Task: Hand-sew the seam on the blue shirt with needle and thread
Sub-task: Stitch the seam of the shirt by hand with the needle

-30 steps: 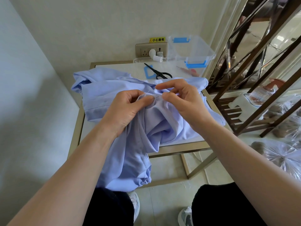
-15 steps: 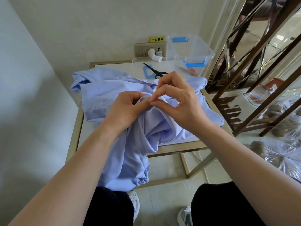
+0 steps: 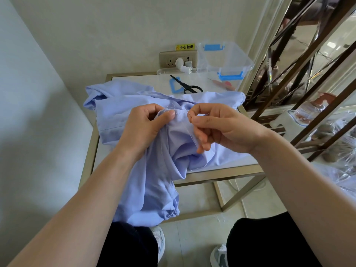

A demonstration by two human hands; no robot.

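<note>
The light blue shirt (image 3: pixel 123 105) lies bunched on a small table, and part of it hangs over the front edge toward my lap. My left hand (image 3: pixel 142 128) pinches a fold of the shirt's seam between thumb and fingers. My right hand (image 3: pixel 221 130) sits just to the right of it and pinches a thin needle (image 3: pixel 189 113) between thumb and forefinger. A pale thread (image 3: pixel 170 106) loops from the pinched seam toward the needle. The stitches under my left thumb are hidden.
The table (image 3: pixel 221 175) has a brass-coloured frame. At its back lie black scissors (image 3: pixel 185 86), a blue clip (image 3: pixel 174 86), a white thread spool (image 3: pixel 183 67) and a clear box with blue latches (image 3: pixel 225 60). A wall socket (image 3: pixel 178 58) sits behind. A dark shelf frame (image 3: pixel 300 78) stands right.
My right hand has drawn away to the right from my left thumb, pulling the needle and thread out of the fabric. My left hand still holds the seam.
</note>
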